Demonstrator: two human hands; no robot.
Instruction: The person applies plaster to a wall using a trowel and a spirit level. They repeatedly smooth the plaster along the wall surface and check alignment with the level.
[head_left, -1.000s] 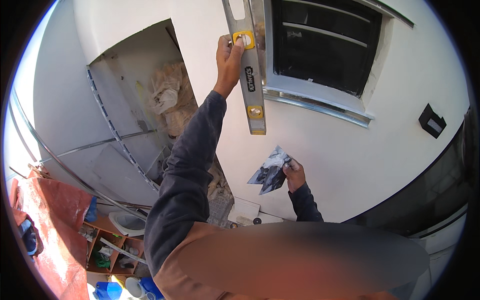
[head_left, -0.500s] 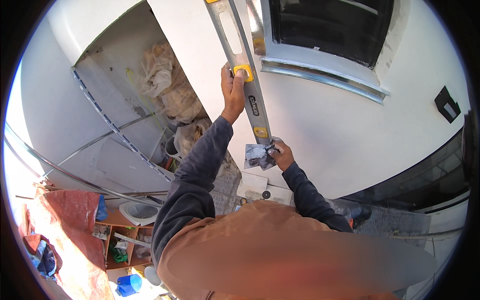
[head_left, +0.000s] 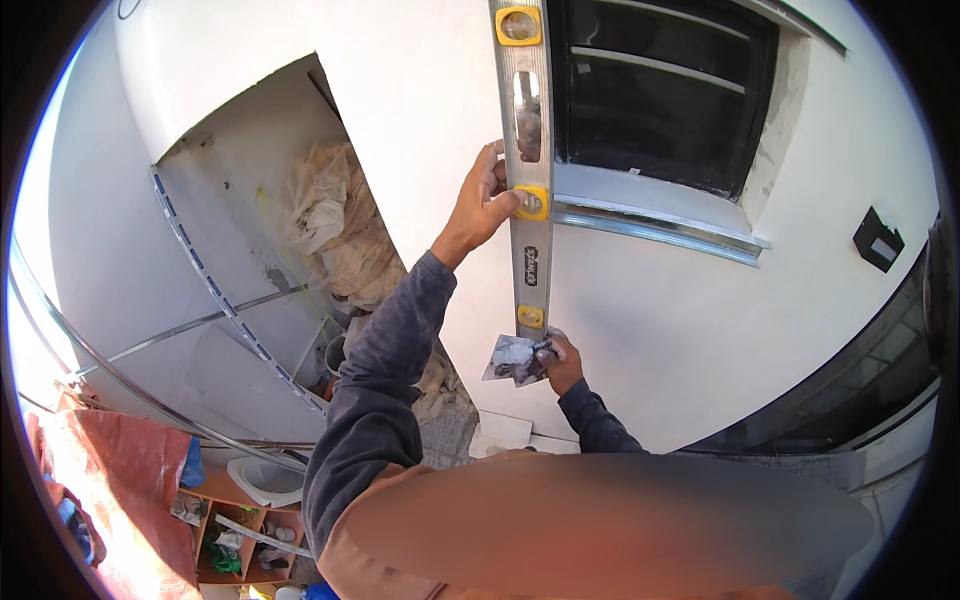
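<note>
A long grey spirit level [head_left: 533, 235] with yellow vial frames stands almost upright before the white wall. My left hand [head_left: 476, 212] is closed on its left edge by the middle vial, thumb on the yellow frame and fingers partly hidden behind. At the level's bottom end, my right hand [head_left: 566, 362] is closed on a small square plate [head_left: 510, 352] smeared with white and dark grey paste. Whether my right fingers also touch the level cannot be told.
A dark window [head_left: 660, 95] with a metal sill rail [head_left: 665, 230] lies right of the level. Left is a recess holding plastic-wrapped bundles [head_left: 340, 220]. A black wall fixture [head_left: 878, 240] sits at far right. Lower left are a red sheet [head_left: 120, 480] and a shelf unit [head_left: 250, 545].
The level has swung from a leftward lean to nearly upright, its top now beside the window. My left hand has moved right with it; both hands keep their holds. The view has shifted.
</note>
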